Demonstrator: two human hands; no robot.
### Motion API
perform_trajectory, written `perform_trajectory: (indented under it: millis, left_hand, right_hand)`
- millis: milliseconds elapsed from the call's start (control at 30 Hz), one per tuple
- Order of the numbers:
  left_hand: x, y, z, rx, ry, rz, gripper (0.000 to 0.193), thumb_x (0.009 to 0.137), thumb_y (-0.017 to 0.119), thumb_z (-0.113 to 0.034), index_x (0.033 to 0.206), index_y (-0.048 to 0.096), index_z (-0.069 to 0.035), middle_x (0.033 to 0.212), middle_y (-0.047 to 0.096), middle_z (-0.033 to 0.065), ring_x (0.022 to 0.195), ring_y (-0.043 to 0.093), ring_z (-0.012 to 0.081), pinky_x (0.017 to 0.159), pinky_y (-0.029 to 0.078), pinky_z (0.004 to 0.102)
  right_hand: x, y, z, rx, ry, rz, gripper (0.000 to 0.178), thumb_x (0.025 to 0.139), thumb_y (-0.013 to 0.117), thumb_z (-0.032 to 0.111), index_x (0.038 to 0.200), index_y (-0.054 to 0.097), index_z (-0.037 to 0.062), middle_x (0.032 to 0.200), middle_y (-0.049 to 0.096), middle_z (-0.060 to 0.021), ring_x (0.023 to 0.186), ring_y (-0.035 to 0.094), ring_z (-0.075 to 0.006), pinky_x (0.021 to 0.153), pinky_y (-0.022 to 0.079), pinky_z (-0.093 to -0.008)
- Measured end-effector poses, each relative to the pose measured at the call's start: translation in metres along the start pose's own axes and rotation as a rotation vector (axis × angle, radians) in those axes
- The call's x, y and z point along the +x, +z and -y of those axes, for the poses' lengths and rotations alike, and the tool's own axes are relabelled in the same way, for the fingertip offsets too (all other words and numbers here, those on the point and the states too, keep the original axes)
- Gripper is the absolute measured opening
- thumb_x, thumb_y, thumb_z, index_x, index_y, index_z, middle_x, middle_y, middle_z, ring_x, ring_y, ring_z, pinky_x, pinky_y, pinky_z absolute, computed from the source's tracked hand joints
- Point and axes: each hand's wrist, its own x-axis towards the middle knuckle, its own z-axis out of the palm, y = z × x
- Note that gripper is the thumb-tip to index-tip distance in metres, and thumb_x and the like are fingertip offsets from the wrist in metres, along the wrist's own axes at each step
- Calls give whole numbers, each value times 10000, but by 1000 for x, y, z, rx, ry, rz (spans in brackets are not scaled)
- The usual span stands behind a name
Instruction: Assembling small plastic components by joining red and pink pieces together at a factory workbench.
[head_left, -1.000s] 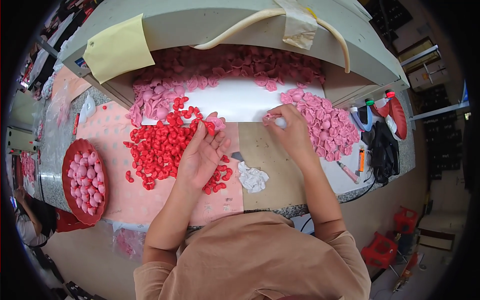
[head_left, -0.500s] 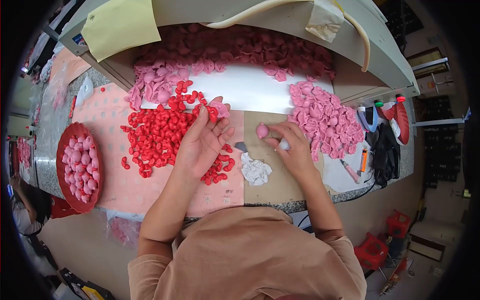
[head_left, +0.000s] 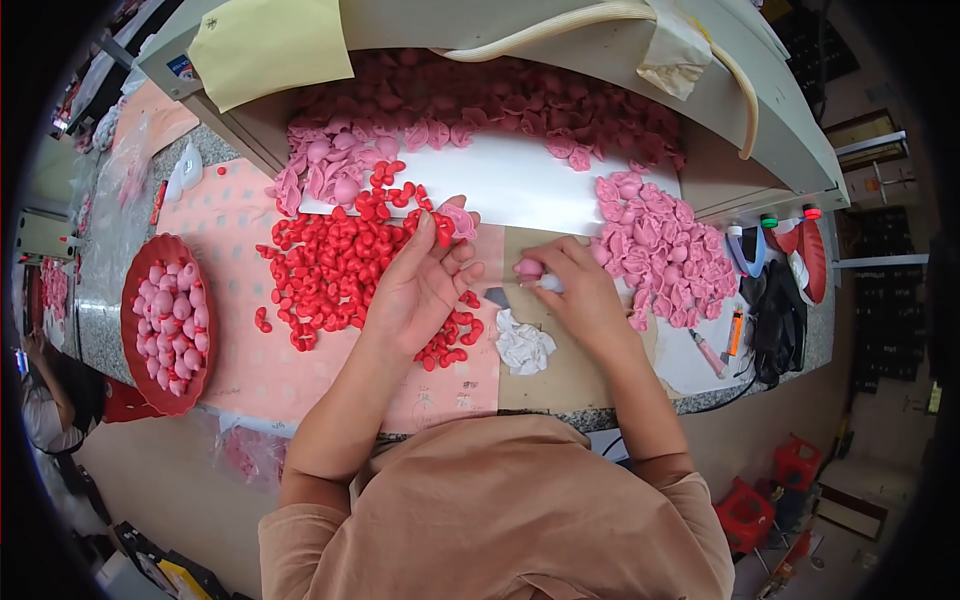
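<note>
My left hand (head_left: 408, 300) is turned palm up, its thumb pinching a small red curved piece (head_left: 444, 231) against a pink petal-edged piece (head_left: 461, 221) at the fingertips. On the right, my right hand (head_left: 588, 300) has its fingers bent around a small pink rounded piece (head_left: 528, 268). A whitish object (head_left: 549, 284) shows under those fingers; its kind is partly hidden. Many loose red curved pieces (head_left: 330, 265) lie beside and beneath my left hand. A heap of pink petal-edged pieces (head_left: 660, 255) lies just beyond my right hand.
A red scalloped bowl (head_left: 207, 340) of pink rounded pieces stands at the left. Crumpled white tissue (head_left: 524, 343) lies between my forearms. More pink pieces (head_left: 500, 95) fill the hooded box's back. An orange cutter (head_left: 736, 332) and a pink tube (head_left: 709, 355) lie at the right.
My right hand has shifted slightly, its fingers now closer over the pink rounded piece. My left hand keeps its pinch. The whole view has moved slightly.
</note>
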Motion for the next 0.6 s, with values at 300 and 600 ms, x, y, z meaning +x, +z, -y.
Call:
perform_trajectory:
  millis: [300, 600]
  left_hand:
    - [0, 2, 2, -12, -13, -29, 418, 948, 482, -309, 1274, 456, -48, 1103, 594, 72, 851, 582, 117, 796, 499, 310]
    - [-1, 1, 10, -57, -49, -33, 337, 935, 512, -258, 1210, 510, -62, 1045, 618, 63, 852, 598, 137, 797, 510, 319]
  right_hand:
    - [4, -2, 9, 74, 84, -25, 422, 711, 676, 34, 1124, 589, 55, 994, 548, -109, 952, 556, -269, 816, 454, -335]
    - [3, 5, 9, 329, 167, -205, 356, 735, 666, -6, 1086, 615, 30, 1018, 565, -65, 819, 553, -148, 732, 447, -260]
